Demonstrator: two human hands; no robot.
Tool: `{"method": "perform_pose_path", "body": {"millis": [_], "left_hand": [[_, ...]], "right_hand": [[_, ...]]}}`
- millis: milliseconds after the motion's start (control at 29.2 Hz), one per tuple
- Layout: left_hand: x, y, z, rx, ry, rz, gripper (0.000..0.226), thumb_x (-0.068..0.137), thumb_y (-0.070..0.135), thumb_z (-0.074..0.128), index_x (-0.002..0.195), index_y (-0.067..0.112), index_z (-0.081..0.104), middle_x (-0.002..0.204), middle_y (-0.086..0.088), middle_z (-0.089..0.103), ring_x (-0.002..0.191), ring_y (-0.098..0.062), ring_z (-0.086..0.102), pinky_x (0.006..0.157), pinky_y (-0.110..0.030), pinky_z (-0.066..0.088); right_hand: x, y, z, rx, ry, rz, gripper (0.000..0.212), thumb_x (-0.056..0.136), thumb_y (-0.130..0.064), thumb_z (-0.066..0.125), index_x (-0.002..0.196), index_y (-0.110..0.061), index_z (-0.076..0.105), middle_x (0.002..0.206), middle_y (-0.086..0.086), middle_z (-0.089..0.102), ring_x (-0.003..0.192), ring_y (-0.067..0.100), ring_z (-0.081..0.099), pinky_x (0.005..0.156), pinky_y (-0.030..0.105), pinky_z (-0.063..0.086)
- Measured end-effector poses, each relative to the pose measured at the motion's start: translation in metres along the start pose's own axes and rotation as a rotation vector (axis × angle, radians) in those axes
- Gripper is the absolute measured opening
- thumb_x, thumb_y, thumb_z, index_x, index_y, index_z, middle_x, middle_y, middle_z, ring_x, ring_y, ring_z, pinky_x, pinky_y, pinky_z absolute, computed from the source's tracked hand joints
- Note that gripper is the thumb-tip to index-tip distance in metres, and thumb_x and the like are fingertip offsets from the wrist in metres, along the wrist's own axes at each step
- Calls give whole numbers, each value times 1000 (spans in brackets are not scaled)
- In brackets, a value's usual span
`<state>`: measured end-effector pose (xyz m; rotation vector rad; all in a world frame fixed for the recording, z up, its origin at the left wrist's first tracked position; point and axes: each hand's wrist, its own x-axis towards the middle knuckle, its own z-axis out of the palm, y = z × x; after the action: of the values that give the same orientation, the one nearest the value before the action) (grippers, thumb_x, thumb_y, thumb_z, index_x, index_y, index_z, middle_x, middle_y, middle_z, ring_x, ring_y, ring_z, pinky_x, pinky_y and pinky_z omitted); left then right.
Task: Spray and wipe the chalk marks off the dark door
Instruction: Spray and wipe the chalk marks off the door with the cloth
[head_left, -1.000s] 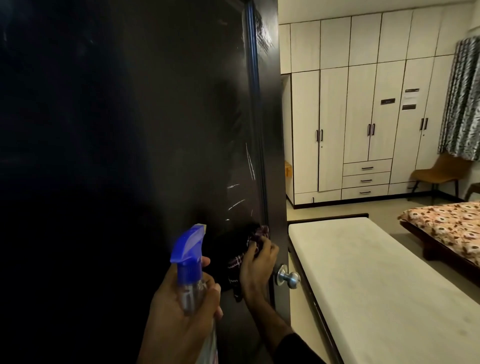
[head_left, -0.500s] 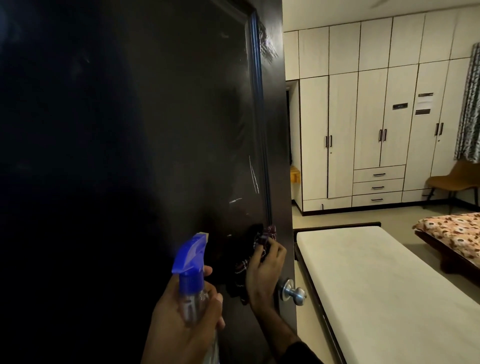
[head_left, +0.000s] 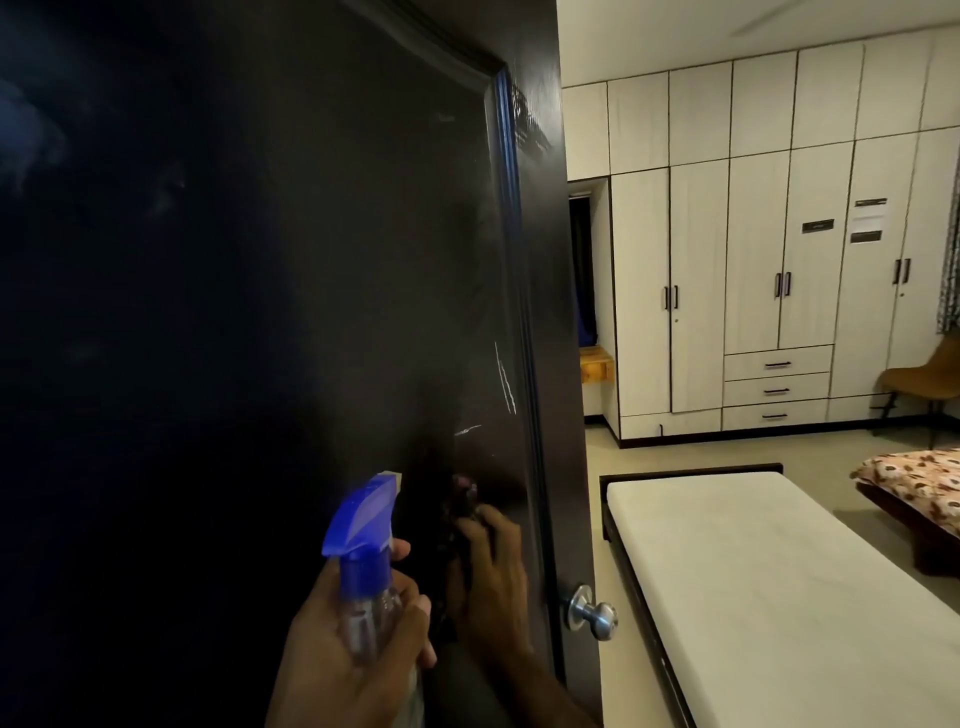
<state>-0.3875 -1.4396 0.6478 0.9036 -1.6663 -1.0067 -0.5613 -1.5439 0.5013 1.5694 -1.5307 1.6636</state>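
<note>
Chalk marks above the round steel knob had thinned since I wiped; my right hand clenched the dark cloth, my left hand clasping the blue-topped spray bottle.

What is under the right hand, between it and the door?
A dark cloth is pressed under the right hand against the door. Only its blurred upper edge shows. Whether chalk remains beneath it is covered. White chalk marks show above.

One dark door, one round doorknob, one spray bottle, one cloth, two hands, two beds, three drawers, one chair, a few chalk marks
</note>
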Motion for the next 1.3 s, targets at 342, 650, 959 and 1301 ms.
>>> {"method": "perform_pose_path", "body": {"millis": [342,650,959,1301], "left_hand": [[-1,-4,-3,-123,31,-60,42,77,-22,71,106,8,60,60,-15,67,54,-37,67,68,-53,60],[5,2,8,-76,104,-51,48,78,-22,69,106,15,60,71,-23,62,54,-40,65,55,-42,56],[33,13,41,-49,91,-4,42,83,-10,71,107,22,60,72,-14,65,50,-27,66,54,-33,57],[46,20,61,-14,119,14,26,85,-5,72,97,15,61,67,-14,68,53,-33,69,51,-26,56]], "right_hand": [[23,-8,-5,82,37,63,43,90,-17,68,131,-21,57,142,3,42,122,17,51,93,27,53],[68,17,-13,120,145,315,31,98,-23,57,129,-19,59,139,1,43,119,13,52,92,38,59],[59,34,-40,47,135,358,30,99,-27,55,128,-23,58,137,-2,43,113,-5,45,80,14,47],[74,26,-56,72,100,230,40,94,-11,68,127,-28,54,135,0,48,113,8,52,76,10,46]]}}
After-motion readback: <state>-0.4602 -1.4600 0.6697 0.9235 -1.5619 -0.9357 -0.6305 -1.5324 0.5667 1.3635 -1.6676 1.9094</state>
